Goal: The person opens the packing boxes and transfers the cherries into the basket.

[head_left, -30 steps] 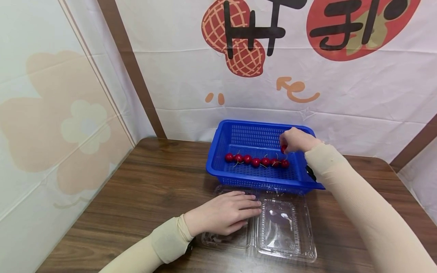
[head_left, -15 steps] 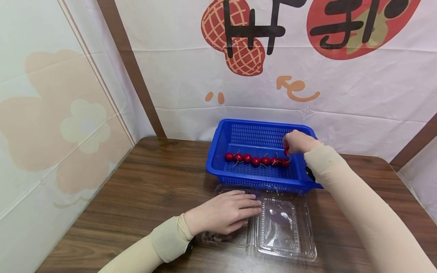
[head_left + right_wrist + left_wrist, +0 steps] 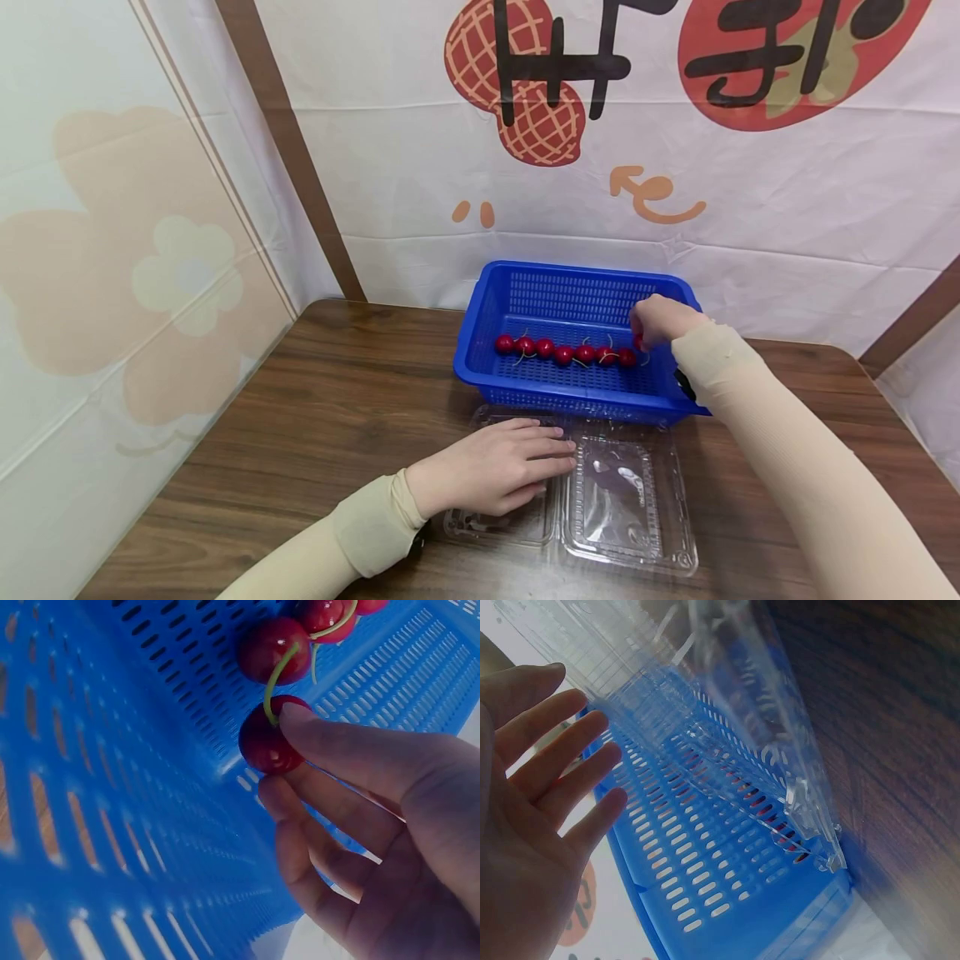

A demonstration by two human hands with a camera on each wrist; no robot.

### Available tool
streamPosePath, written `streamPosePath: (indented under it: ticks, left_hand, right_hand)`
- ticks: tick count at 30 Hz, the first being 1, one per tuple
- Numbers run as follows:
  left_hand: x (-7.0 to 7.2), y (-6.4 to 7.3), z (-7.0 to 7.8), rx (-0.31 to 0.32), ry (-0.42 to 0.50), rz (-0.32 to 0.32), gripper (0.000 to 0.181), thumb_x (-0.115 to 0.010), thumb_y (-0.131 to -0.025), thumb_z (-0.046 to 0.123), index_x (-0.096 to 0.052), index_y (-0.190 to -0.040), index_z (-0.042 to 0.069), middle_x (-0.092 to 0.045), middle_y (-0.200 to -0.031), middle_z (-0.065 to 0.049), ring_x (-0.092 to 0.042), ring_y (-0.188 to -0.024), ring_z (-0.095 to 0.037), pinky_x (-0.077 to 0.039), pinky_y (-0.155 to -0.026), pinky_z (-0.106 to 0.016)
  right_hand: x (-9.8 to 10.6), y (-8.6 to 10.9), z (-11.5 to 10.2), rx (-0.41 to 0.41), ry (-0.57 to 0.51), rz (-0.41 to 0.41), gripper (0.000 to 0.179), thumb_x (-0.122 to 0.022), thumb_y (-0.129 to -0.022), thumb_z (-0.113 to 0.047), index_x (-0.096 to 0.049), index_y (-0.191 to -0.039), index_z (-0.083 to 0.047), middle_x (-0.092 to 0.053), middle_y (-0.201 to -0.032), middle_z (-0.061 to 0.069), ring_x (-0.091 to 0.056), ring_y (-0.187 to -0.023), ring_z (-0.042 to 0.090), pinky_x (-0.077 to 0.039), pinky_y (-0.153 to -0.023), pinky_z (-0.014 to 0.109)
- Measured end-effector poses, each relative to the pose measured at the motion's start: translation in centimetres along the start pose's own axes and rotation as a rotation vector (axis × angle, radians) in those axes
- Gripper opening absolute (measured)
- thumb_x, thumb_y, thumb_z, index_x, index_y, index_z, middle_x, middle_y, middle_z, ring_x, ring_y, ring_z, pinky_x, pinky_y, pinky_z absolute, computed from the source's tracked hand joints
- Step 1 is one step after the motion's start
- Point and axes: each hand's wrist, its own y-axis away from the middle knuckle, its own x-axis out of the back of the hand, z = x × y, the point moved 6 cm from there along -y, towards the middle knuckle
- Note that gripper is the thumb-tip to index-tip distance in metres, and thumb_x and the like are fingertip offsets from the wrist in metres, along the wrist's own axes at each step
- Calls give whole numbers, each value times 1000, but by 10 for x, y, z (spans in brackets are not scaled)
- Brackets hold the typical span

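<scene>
In the head view, a row of several red cherries (image 3: pixel 563 356) with thin stems lies across the floor of the blue basket (image 3: pixel 468 333). At the row's right end my right hand (image 3: pixel 663 318) reaches into the basket. The right wrist view shows thumb and fingers pinching a dark red cherry (image 3: pixel 264 742) with a green stem, right beside the end cherry (image 3: pixel 274 651) of the row. My left hand (image 3: pixel 491 467), fingers straight, lies over the left half of an opened clear plastic clamshell box (image 3: pixel 622 500). The left wrist view shows that hand (image 3: pixel 551 765) with its palm side bare of any object.
The clamshell lies on a brown wooden table (image 3: pixel 300 433), close in front of the basket. Behind the table hangs a white printed cloth (image 3: pixel 390 167), with another cloth panel (image 3: pixel 112 292) on the left.
My right hand has moved slightly to the right and lower with the pinched cherry, toward the right end of the row. The left hand has stayed in place.
</scene>
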Motion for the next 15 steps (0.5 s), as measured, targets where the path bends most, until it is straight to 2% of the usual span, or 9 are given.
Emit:
streamPosePath:
  ticks: [7, 15]
  left_hand:
    - [1, 0, 0, -1, -7, 6, 44, -55, -91, 33, -56, -132, 17, -56, -136, 1, -48, -130, -18, -38, -110, -35]
    - [2, 0, 0, -1, -3, 10, 43, -56, -91, 32, -57, -132, 17, -56, -136, 1, -48, -130, -18, -38, -110, -35]
  right_hand:
    - [-2, 2, 2, -17, -22, -27, 19, -77, -73, -4, -69, -91, -2, -68, -87, 11, -58, -72, 21, -51, -61, 32]
    - [-7, 2, 8, -52, -15, -96, 19, -79, -74, -9, -70, -90, -4, -68, -90, 10, -58, -77, 22, -51, -67, 34]
